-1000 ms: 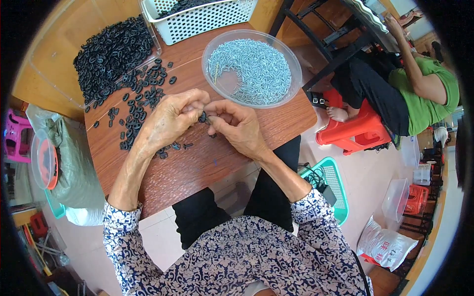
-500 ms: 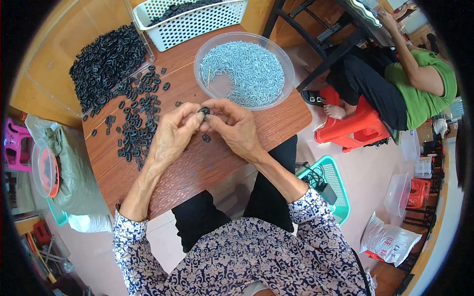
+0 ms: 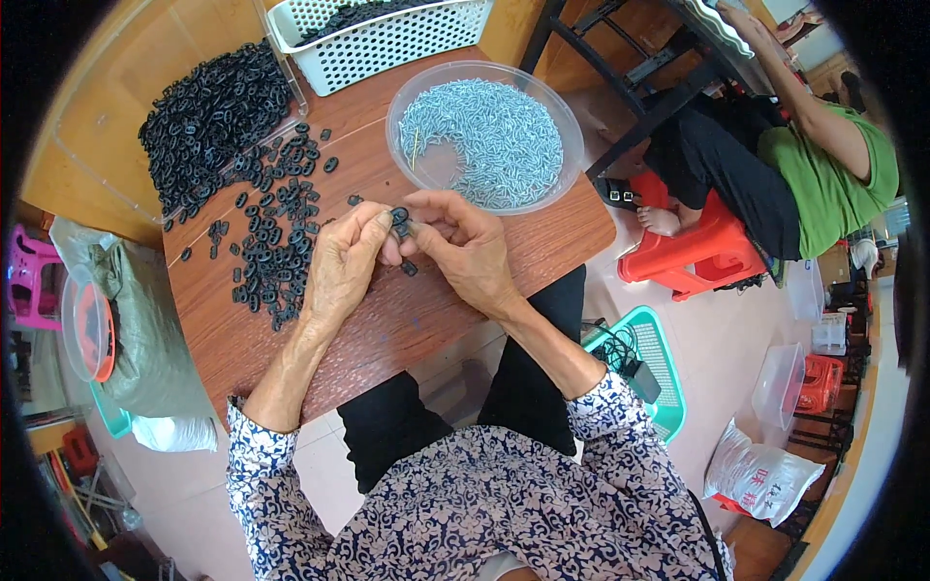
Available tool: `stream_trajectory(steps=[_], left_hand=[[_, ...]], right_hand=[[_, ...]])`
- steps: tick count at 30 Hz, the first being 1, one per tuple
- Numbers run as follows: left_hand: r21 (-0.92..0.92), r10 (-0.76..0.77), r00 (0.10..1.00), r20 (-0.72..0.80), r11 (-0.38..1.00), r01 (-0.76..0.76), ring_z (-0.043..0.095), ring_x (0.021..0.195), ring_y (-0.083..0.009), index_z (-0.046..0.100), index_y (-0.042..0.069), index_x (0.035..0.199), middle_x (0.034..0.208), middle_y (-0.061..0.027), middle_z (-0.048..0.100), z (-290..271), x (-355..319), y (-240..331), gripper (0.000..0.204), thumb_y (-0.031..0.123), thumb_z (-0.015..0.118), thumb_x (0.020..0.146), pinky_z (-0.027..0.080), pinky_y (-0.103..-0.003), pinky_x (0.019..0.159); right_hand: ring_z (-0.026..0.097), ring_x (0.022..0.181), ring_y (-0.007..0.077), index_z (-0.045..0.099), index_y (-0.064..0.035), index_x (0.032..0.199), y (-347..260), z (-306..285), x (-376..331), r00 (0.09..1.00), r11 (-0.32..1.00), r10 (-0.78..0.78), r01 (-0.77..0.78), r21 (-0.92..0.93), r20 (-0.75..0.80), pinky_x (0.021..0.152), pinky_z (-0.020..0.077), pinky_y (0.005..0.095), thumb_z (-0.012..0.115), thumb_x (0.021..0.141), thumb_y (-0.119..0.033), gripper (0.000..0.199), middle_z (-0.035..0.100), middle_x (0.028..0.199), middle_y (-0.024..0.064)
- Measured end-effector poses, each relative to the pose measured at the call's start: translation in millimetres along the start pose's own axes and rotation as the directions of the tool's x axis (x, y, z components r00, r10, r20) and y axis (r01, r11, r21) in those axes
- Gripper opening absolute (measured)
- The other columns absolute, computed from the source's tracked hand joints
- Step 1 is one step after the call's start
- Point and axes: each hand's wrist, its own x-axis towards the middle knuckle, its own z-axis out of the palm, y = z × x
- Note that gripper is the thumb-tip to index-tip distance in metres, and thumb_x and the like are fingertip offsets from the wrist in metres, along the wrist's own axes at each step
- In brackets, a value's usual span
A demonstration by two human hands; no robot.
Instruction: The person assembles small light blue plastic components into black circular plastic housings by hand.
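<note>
Over the table's front half, my left hand (image 3: 341,259) pinches a small black oval plastic piece (image 3: 400,217) with holes in it, between thumb and fingertips. My right hand (image 3: 467,248) meets it from the other side, its thumb and fingers closed close against the piece. Whether a small part sits in those right fingertips is hidden. Another black piece lies on the table just below the fingers. To the left spreads a scatter of loose black pieces (image 3: 276,242). Beyond my right hand stands a clear round tub (image 3: 573,126) of small silvery screws (image 3: 504,126).
A big heap of black pieces (image 3: 218,116) spills from a clear bin at the far left. Behind it stands a white perforated basket (image 3: 387,60). At right, a person in green (image 3: 838,174) sits on a red stool (image 3: 693,257). A green basket (image 3: 668,387) holds cables on the floor.
The black piece has turned between my fingertips and shows its face and holes more plainly. My right fingers have shifted slightly. The view has moved a little.
</note>
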Motion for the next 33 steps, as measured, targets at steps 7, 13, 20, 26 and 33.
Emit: stream_trajectory(steps=[7, 13, 20, 26, 33], left_hand=[[-0.041, -0.04, 0.999, -0.022, 0.998, 0.039, 0.053, 0.064, -0.0068, 0.065, 0.001, 0.094, 0.069, -0.0003, 0.061, 4.8, -1.4, 7.1, 0.023, 0.016, 0.05, 0.102, 0.043, -0.023, 0.06], [0.039, -0.069, 0.997, 0.046, 0.997, 0.068, 0.054, 0.063, -0.0068, 0.065, 0.001, 0.094, 0.069, -0.0003, 0.061, -0.2, 0.7, 5.4, 0.024, 0.019, 0.05, 0.102, 0.043, -0.023, 0.06], [-0.081, -0.036, 0.999, -0.017, 0.996, 0.035, 0.053, 0.062, -0.0064, 0.064, 0.003, 0.093, 0.068, -0.0002, 0.061, 7.7, 0.3, -5.7, 0.024, 0.02, 0.05, 0.101, 0.042, -0.023, 0.058], [-0.055, -0.103, 0.993, 0.063, 0.993, 0.107, 0.052, 0.061, -0.0059, 0.064, 0.004, 0.091, 0.068, 0.0001, 0.061, -3.4, 1.0, -15.3, 0.025, 0.022, 0.05, 0.102, 0.04, -0.022, 0.057], [-0.014, -0.049, 0.996, 0.077, 0.999, 0.051, 0.052, 0.062, -0.0058, 0.064, 0.004, 0.091, 0.067, 0.0002, 0.061, -4.7, 1.3, -10.3, 0.024, 0.022, 0.051, 0.101, 0.04, -0.023, 0.057]], right_hand=[[0.065, 0.078, 0.0084, 0.061, 0.0018, 0.118, 0.7, 1.8, -1.8, 0.998, 1.0, 0.009, -0.009, 0.009, -0.057, 0.067, 0.0538, 0.0227, 0.059, 0.091, 0.004, 0.027, 0.068, 0.092, 0.0054], [0.065, 0.078, 0.0084, 0.061, 0.0008, 0.118, 4.2, 0.8, -2.4, 0.998, 0.999, -0.034, 0.032, -0.026, -0.053, 0.066, 0.0541, 0.0231, 0.059, 0.09, 0.004, 0.029, 0.068, 0.091, 0.0055], [0.065, 0.075, 0.0083, 0.061, 0.0004, 0.119, 2.8, 1.2, -3.3, 0.994, 0.998, -0.036, 0.03, -0.064, -0.098, 0.064, 0.0541, 0.0234, 0.062, 0.09, 0.002, 0.029, 0.068, 0.091, 0.005], [0.064, 0.082, 0.0081, 0.059, 0.001, 0.124, 5.1, 0.3, -4.4, 1.0, 0.998, 0.019, -0.02, -0.065, -0.011, 0.071, 0.0531, 0.0211, 0.061, 0.091, 0.004, 0.032, 0.066, 0.095, 0.0049], [0.062, 0.08, 0.0069, 0.058, 0.0009, 0.125, 7.0, -2.1, -1.7, 0.997, 0.997, 0.025, -0.02, -0.07, 0.068, 0.069, 0.0511, 0.0199, 0.062, 0.093, 0.002, 0.032, 0.066, 0.093, 0.0037]])
